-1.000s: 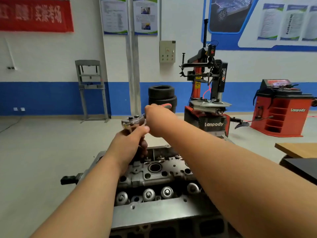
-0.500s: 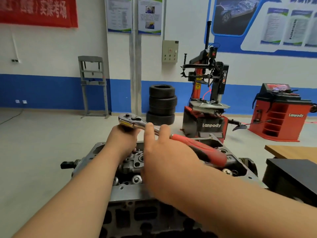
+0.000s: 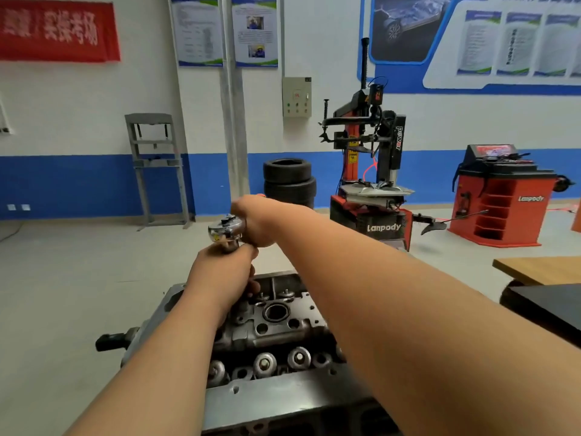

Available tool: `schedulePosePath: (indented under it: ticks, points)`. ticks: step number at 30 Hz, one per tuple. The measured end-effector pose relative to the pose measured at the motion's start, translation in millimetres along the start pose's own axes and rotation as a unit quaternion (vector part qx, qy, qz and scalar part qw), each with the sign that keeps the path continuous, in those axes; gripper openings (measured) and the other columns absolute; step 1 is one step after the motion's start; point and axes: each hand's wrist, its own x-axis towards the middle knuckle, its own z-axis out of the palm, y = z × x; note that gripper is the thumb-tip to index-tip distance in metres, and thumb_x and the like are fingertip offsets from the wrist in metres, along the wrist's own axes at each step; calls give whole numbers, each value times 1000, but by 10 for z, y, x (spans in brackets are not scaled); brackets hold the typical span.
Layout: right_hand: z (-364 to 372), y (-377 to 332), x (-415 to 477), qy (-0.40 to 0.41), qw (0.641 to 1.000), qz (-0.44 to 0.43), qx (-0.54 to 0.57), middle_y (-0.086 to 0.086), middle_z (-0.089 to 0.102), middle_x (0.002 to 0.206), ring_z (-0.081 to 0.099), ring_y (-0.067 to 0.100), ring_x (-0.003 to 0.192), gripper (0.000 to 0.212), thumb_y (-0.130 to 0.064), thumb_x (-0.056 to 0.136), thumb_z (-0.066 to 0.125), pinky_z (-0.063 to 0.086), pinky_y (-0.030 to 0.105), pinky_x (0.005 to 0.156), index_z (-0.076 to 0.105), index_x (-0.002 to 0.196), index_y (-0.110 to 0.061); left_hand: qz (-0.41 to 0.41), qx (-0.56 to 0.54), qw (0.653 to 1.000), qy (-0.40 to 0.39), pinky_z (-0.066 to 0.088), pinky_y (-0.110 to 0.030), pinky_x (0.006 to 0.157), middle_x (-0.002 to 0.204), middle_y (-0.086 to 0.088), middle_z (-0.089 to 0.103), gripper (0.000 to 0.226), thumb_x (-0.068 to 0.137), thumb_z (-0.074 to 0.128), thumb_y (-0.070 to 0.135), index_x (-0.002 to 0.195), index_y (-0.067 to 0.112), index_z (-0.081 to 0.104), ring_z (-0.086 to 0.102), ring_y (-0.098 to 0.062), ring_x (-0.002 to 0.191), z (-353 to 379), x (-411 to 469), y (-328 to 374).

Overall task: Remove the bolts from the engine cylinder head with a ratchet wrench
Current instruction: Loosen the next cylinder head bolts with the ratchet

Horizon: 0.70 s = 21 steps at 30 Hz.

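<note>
My right hand (image 3: 262,223), just above the centre of the frame, is closed tight round the handle of the ratchet wrench (image 3: 225,229), right beside its chrome head; my fist hides the rest of the handle. Directly below, my left hand (image 3: 223,272) curls round the shaft under that head and steadies it upright. The bolt it sits on is hidden behind my left fingers. The grey engine cylinder head (image 3: 283,328) lies beneath both forearms, in the lower centre of the frame. Beyond it are the bare workshop floor, a stack of tyres (image 3: 289,180) and a tyre changer (image 3: 371,171) to the right. The risk, as I judge it: gripping so near the head gives little leverage, so a hard pull could tilt the shaft, slip the socket off the bolt and drive my knuckles into the casting.
</note>
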Motion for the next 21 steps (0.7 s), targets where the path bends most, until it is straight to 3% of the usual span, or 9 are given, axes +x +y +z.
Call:
schedulePosePath:
  ticks: [2, 5, 6, 8, 10, 13, 16, 19, 21]
  points:
    - [26, -16, 13, -2, 1000, -25, 16, 5, 47, 93, 44, 22, 87, 17, -14, 90, 52, 39, 31, 78, 52, 106, -10, -6, 15, 1000, -14, 45, -33, 56, 53, -4, 65, 16, 82, 56, 25, 76, 12, 64, 62, -22, 49, 1, -15, 28]
    - [17, 48, -130, -7, 999, 13, -30, 10, 42, 126, 42, 26, 115, 41, -15, 91, 51, 35, 41, 101, 40, 131, -8, -1, 42, 999, -21, 46, -35, 62, 47, -7, 61, 18, 84, 52, 19, 77, 7, 64, 63, -25, 52, 16, -57, 76]
    - [8, 87, -216, -2, 999, 45, -24, 10, 38, 131, 43, 28, 117, 46, -13, 91, 51, 37, 43, 98, 36, 133, -7, 2, 51, 999, -19, 45, -33, 62, 44, -7, 58, 18, 85, 52, 19, 79, 6, 64, 62, -26, 53, 28, -71, 89]
    - [-28, 130, -512, 14, 995, 101, 2, 12, 35, 130, 49, 28, 101, 53, -9, 87, 56, 43, 39, 78, 32, 133, -8, 7, 67, 998, -15, 42, -30, 58, 40, -6, 55, 18, 88, 53, 20, 85, 8, 67, 60, -26, 55, 48, -130, 120]
    - [-60, 110, -909, 37, 991, 121, -32, 13, 35, 124, 45, 26, 82, 59, -9, 83, 61, 39, 34, 61, 28, 132, -10, -5, 89, 996, -17, 40, -30, 57, 40, -5, 56, 17, 89, 52, 19, 92, 14, 68, 59, -24, 56, 46, -154, 157]
    - [-30, -20, -1448, 46, 993, 74, -78, 14, 31, 122, 39, 23, 69, 76, -15, 81, 65, 25, 29, 44, 17, 141, -13, -10, 140, 988, -66, 47, -33, 61, 52, -6, 64, 19, 91, 48, 15, 91, 20, 66, 61, -21, 61, -7, -159, 227]
    - [-89, -177, -1664, -1, 999, 29, -44, 11, 29, 107, 34, 16, 59, 68, -27, 87, 59, 21, 27, 44, 18, 140, -15, 58, 191, 979, -51, 47, -29, 64, 76, -3, 71, 17, 90, 54, 26, 82, 18, 68, 62, -16, 71, -61, -136, 234]
    - [-205, -85, -1511, -15, 999, 36, -22, 4, 32, 86, 39, 14, 63, 41, -31, 89, 54, 25, 25, 47, 33, 119, -15, 97, 92, 991, -21, 48, -30, 65, 74, -1, 72, 10, 81, 69, 28, 75, 23, 74, 61, -14, 66, -111, -137, 111]
    - [-198, 103, -1318, 8, 998, 48, -26, 4, 41, 91, 46, 17, 69, 38, -29, 88, 56, 32, 26, 51, 35, 117, -16, 119, 67, 990, -23, 49, -28, 69, 70, 9, 72, 9, 79, 75, 30, 70, 31, 74, 64, -10, 71, -104, -109, 76]
